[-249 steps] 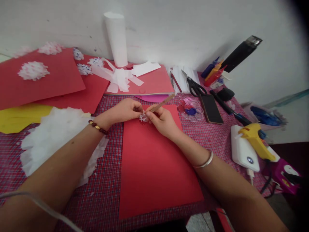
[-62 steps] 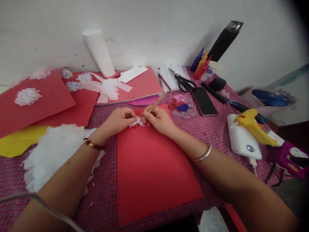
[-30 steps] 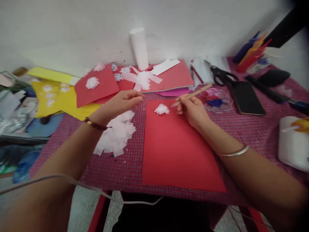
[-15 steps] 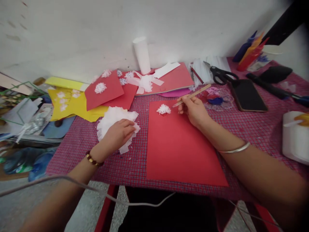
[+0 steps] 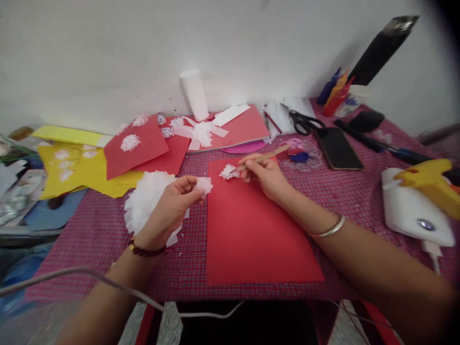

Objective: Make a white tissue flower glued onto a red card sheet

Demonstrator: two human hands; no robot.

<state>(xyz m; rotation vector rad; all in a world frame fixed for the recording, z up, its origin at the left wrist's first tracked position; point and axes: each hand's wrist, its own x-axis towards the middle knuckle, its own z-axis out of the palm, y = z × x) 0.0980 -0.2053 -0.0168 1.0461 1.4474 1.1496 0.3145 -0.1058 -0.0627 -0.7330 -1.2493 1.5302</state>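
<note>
Between thumb and fingers, my left hand pinches a small white tissue paper square, raised beside the pile of white tissue squares. My right hand is closed around a thin wooden stick, held like a pencil. The stick's lower tip is at the white ruffled paper flower on the upper part of the red paper sheet. That sheet lies flat on the checked cloth. My left wrist and palm hide part of the tissue pile.
Red cards with ruffled flowers and yellow paper lie at back left. A white roll stands by the wall. Scissors, a phone, paint bottles and a yellow glue gun occupy the right. A cable crosses the front.
My left hand has lifted away from the pile with a tissue square in its fingers. My right hand has brought the stick's tip to the flower. The view has shifted right.
</note>
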